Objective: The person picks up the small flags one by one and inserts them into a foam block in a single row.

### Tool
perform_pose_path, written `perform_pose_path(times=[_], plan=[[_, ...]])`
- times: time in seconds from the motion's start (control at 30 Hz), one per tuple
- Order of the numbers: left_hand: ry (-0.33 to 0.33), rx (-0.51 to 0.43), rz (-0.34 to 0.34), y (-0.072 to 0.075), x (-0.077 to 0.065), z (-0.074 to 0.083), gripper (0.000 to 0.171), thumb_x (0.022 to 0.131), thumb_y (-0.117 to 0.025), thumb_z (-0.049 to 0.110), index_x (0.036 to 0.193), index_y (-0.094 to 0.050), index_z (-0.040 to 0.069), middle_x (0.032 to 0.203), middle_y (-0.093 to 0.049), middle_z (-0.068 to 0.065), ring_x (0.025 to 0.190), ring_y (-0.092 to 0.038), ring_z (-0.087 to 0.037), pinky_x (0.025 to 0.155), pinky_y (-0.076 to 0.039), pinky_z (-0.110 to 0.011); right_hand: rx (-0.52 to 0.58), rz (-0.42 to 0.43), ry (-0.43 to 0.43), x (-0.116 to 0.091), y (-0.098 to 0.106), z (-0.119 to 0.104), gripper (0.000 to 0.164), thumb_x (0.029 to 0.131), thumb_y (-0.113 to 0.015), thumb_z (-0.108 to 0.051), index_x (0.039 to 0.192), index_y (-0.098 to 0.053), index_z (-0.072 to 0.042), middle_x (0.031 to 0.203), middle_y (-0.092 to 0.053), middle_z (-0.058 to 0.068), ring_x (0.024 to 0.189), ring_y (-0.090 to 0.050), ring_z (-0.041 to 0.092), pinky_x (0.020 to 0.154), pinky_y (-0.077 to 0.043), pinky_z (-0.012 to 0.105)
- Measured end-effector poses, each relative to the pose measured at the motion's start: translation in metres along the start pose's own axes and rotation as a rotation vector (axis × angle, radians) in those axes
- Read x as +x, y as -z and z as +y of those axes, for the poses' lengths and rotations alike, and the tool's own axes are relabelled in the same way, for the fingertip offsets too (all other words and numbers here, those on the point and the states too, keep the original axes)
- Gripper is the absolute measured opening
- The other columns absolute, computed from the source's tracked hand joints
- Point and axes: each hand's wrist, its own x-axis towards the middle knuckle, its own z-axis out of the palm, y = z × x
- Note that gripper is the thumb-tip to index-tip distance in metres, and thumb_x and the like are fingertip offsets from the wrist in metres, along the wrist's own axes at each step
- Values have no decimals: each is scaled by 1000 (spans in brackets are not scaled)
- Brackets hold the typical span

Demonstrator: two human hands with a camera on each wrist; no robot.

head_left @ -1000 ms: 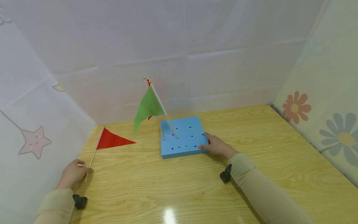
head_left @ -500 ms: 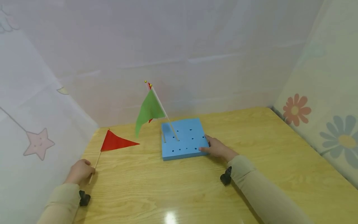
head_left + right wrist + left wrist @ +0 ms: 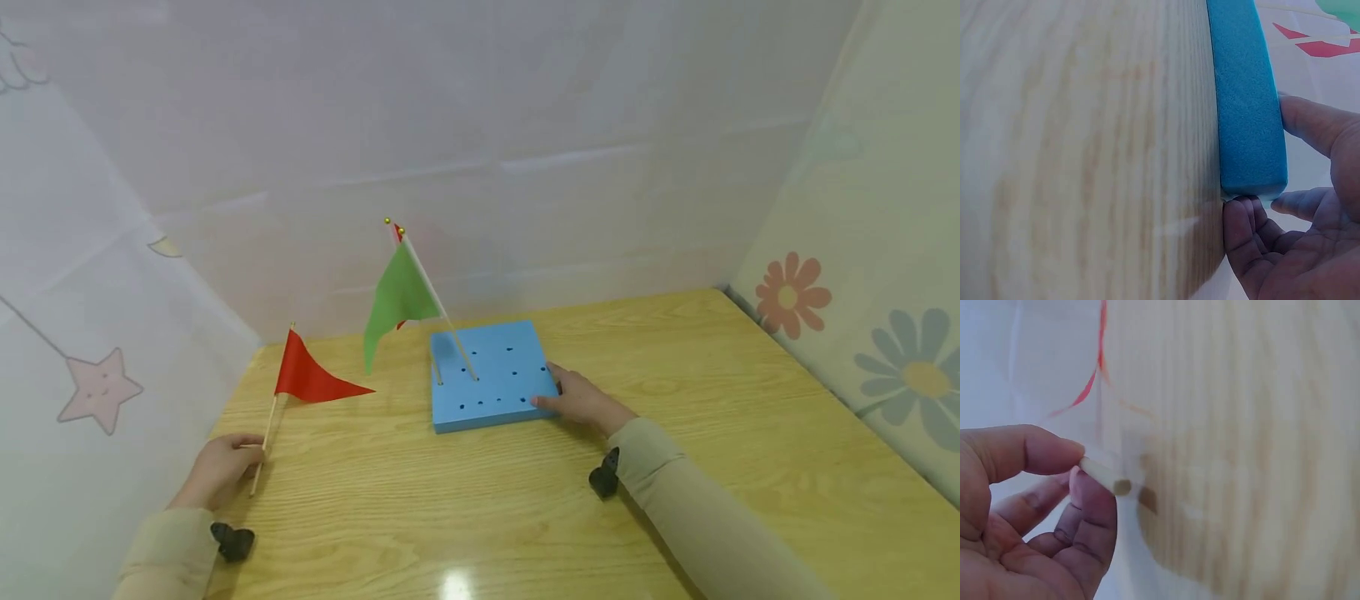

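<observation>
My left hand (image 3: 217,468) pinches the thin wooden stick of a red triangular flag (image 3: 309,377) at the left of the table. Thumb and fingertips meet around the stick (image 3: 1104,475) in the left wrist view, its lower end jutting out just past them. At the near right corner of a blue foam board (image 3: 491,335) with several holes, my right hand (image 3: 581,400) grips the edge, thumb on top and fingers curled against the side. A green flag (image 3: 399,292) leans left from one hole. Mostly hidden behind it, a second red flag (image 3: 399,234) stands in another hole.
The wooden table (image 3: 420,517) meets white printed cloth (image 3: 585,208) at the back and both sides. The upright flags reach well above the board, over its left side.
My left hand has moved slightly right with the red flag, whose stick now stands more upright. The right hand stays on the foam board.
</observation>
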Motion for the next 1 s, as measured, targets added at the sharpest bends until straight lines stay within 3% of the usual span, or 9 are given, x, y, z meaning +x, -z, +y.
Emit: perform_pose_path(times=[0.2,0.37,0.57,1.0], plan=[[-25,-65,40,-9,-4,15,45,99,-55,5,136,-48,-20,105,-68,-21,76,-60,-14,65,-53,-27,-2,-6,-2,-1,0,0,88,102,-69,-27,158,-16,14,148,-40,41,135,-44,52,105,-45,57],[-48,-128,50,-16,-6,27,43,103,-52,7,137,-47,-18,113,-65,-23,82,-62,-9,73,-58,-28,0,0,-2,-1,0,-1,88,101,-70,-27,158,-16,14,148,-40,42,136,-44,52,105,-44,57],[-69,-233,39,-25,-11,43,36,104,-55,3,132,-47,-17,104,-62,-10,86,-63,-6,81,-59,-29,-7,2,-6,0,0,-2,87,101,-70,-26,158,-17,14,147,-41,42,135,-45,52,105,-45,57],[-241,-342,56,-52,-11,82,18,102,-60,0,114,-55,-11,95,-61,-5,84,-64,-11,78,-60,-28,-16,-1,-5,-1,0,-2,87,102,-69,-26,157,-16,15,146,-41,42,134,-46,51,105,-45,57]])
